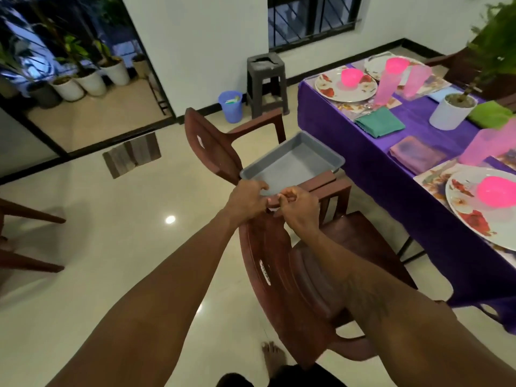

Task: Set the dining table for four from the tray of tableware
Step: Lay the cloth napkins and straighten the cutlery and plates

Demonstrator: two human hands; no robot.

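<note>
Far chair (pixel 212 146), left of centre: grey tray (pixel 293 166) rests flat on its seat, beside the table. Left hand (pixel 247 201) is curled over the backrest top of the near chair (pixel 279 289), close against the tray's near rim; contact unclear. Right hand (pixel 300 206) is just beside it, fingers clenched on the same edge. Table (pixel 349 141), purple cloth: floral plate (pixel 324 86), pink bowl (pixel 352 78), pink tumbler (pixel 386 82), green napkin (pixel 379 121), white pot (pixel 449 113).

Domestic dining room. Rectangular table draped in purple cloth (pixel 349 141), laid with round floral-printed plates (pixel 326 89); brown moulded plastic armchairs (pixel 273 275) standing beside it; glossy cream tiled floor (pixel 111 233); barred window (pixel 310 20); leafy plants in white pots (pixel 92 82) beyond a glazed doorway.
</note>
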